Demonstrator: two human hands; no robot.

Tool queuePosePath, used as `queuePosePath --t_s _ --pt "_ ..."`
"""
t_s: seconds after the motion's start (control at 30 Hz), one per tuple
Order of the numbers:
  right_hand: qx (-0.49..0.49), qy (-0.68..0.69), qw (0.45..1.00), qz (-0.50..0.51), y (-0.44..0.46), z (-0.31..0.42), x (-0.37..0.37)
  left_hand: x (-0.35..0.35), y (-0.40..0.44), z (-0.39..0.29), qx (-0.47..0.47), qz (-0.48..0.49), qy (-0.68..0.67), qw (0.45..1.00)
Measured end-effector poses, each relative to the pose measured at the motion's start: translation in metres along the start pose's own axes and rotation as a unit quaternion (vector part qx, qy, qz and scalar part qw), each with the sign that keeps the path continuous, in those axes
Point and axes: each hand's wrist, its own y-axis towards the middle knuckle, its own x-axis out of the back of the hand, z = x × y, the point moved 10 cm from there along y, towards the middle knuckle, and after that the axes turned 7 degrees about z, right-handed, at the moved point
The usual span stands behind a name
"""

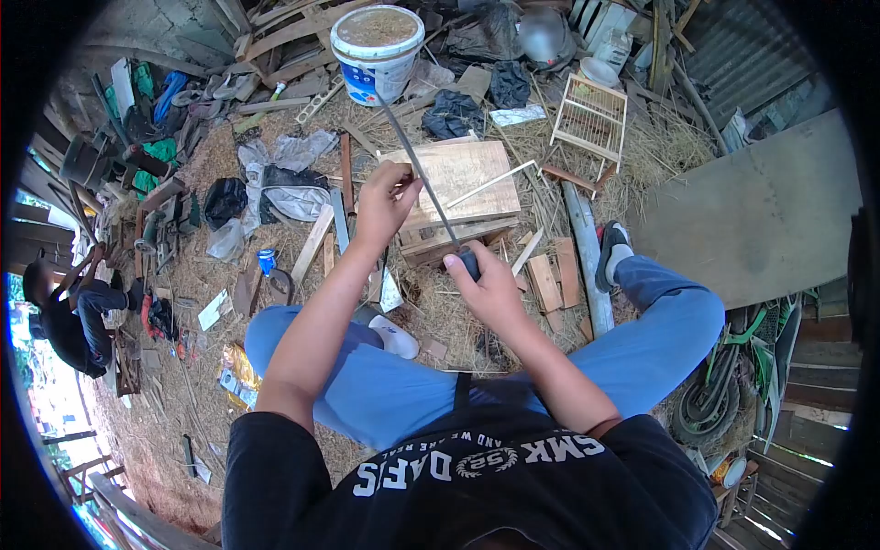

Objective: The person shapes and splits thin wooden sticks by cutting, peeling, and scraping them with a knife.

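My right hand [486, 280] is closed around the black handle of a long, thin-bladed knife [423, 174]. Its dark blade points up and away to the left, over a wooden block [481, 170]. My left hand [388, 200] is beside the middle of the blade, with fingers bent and drawn together. Whatever the left fingers pinch, if anything, is too small to make out; whether they touch the blade is unclear. A thin pale wood strip [490, 185] lies across the block's top.
Behind the block stands a white bucket [378, 60]. A slatted wooden cage [589, 119] lies to the right, near a grey pole [587, 257] and a large flat board [752, 215]. Wood offcuts [545, 280] litter the straw-covered ground. Another person [73, 316] sits at far left.
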Motion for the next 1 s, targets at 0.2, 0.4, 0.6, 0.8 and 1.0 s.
queuePosePath --t_s 0.2,0.4,0.6,0.8,1.0 --pt "-0.032 -0.021 0.999 0.015 0.0 -0.003 -0.001 0.022 -0.002 -0.049 -0.108 -0.071 0.006 0.992" --pt "-0.007 0.109 0.994 0.025 0.001 -0.013 -0.01 0.03 0.001 -0.06 -0.112 -0.08 -0.001 0.99" --pt "-0.01 0.168 0.985 0.046 0.001 -0.019 -0.019 0.031 0.0 -0.063 -0.111 -0.097 0.01 0.989" --pt "-0.051 0.036 0.997 0.043 -0.002 -0.01 -0.01 0.035 -0.001 -0.063 -0.126 -0.098 0.033 0.987" --pt "-0.018 0.021 0.999 0.022 -0.003 0.002 -0.005 0.035 -0.003 -0.057 -0.112 -0.085 0.034 0.989"
